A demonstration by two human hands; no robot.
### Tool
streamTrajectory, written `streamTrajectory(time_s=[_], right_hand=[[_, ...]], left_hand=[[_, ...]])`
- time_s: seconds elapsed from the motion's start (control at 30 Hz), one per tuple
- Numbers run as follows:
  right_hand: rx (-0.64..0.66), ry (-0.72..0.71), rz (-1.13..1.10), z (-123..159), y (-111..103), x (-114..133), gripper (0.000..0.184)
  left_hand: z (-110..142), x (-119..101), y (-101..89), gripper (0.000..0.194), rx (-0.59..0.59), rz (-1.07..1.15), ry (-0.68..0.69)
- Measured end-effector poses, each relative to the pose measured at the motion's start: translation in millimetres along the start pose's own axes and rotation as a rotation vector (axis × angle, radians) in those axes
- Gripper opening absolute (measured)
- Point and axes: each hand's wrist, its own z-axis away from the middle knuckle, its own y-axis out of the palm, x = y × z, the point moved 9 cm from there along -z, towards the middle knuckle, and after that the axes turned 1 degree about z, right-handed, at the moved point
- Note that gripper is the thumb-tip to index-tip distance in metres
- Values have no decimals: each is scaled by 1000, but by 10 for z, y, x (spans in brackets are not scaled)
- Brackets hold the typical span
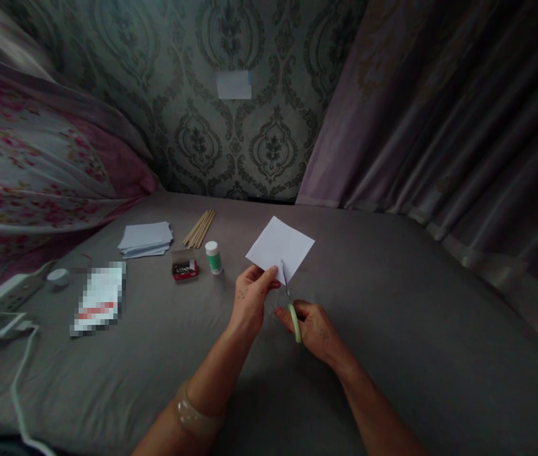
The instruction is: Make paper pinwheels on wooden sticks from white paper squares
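A square white sheet of paper (280, 244) is held up over the grey cloth surface, one corner turned toward me. My left hand (252, 292) pinches it near that lower corner, thumb on top. In my right hand (314, 326) is a pair of scissors (294, 320) with light green handles, the fingers wrapped round them. One blade lies over the paper's face by the lower corner, close to my left thumb. Where the other blade sits is hard to make out.
Left of my hands stand a white-and-green bottle (213, 258) and an open red box of small metal pieces (184, 267). Behind them lie thin wooden sticks (199, 228) and a paper stack (145, 239). A power strip (6, 297) with cables is at far left.
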Motion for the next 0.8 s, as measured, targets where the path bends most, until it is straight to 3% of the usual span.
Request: streamTrajectory(time_s=[0.53,0.67,0.8], right_hand=[[-2,18,73,-38,-10,-83,46],[70,1,113,-12,65,-89,40],[138,-45,127,24,137,-39,36]], left_hand=[[-33,33,-52,23,-35,-22,-24],[-63,38,-75,23,-47,-13,-25],[-120,5,-211,24,-147,26,-1]])
